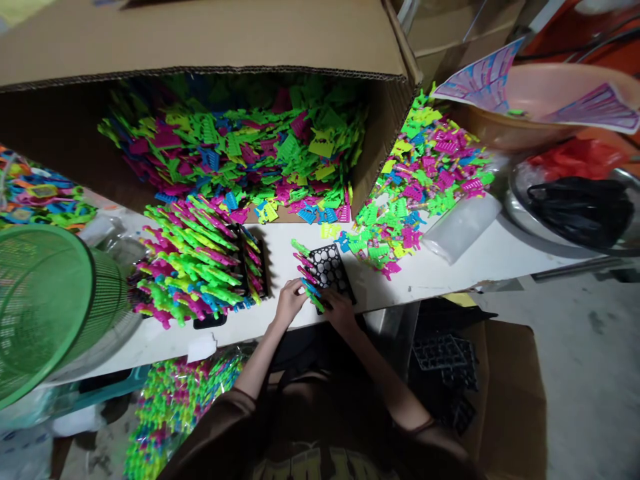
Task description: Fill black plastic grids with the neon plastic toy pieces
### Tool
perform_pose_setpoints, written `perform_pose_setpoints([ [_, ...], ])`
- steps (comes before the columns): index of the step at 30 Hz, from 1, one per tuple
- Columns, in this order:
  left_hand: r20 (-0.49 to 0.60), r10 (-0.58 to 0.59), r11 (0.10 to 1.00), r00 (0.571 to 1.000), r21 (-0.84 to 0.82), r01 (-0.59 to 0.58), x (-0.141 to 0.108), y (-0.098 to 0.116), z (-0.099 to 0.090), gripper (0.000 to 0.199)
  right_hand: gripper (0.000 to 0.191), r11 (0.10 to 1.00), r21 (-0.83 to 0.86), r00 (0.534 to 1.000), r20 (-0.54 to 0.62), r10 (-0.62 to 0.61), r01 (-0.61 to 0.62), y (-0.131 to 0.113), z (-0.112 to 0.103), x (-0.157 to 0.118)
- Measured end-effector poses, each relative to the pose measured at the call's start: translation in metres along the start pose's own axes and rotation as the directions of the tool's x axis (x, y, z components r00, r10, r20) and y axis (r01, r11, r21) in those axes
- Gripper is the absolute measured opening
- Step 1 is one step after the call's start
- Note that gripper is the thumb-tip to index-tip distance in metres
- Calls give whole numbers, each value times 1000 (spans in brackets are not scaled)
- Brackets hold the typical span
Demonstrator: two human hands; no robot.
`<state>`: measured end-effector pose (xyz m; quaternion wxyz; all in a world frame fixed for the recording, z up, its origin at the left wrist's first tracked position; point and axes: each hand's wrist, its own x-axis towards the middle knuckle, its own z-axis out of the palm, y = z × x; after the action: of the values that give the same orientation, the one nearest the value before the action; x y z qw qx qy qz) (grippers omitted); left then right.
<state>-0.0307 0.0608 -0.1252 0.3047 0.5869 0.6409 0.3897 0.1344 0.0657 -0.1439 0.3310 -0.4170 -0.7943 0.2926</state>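
A black plastic tray with round holes (331, 270) lies on the white table in front of me. Along its left side stands a slanting row of small bright plastic toy pieces (306, 267), green, pink and blue. My left hand (290, 301) is at the near left end of this row, its fingertips pinched against a piece. From the right, my right hand (341, 312) reaches over the tray's near edge with curled fingers at the nearest green piece. The fingers partly hide what they grip. Left of my hands, filled black trays hold dense rows of similar pieces (193, 260).
A large cardboard box (215, 40) full of loose pieces lies open behind the trays. More pieces (395, 227) spill to its right. A green basket (45, 313) stands left; a metal bowl (530, 213) stands right. Below the table are bagged pieces (170, 407) and black trays (445, 360).
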Motion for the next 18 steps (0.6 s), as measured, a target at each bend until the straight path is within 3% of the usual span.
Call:
perform_pose_setpoints([
  [12,9,-1,1000,1000,0,1,1,3,-2,13,20,998,28,996,71,58,-60,-4,-4,2],
  [18,10,7,1000,1000,-14,-7,3,6,-2,10,16,993,94,987,148,59,-73,1,-40,12],
])
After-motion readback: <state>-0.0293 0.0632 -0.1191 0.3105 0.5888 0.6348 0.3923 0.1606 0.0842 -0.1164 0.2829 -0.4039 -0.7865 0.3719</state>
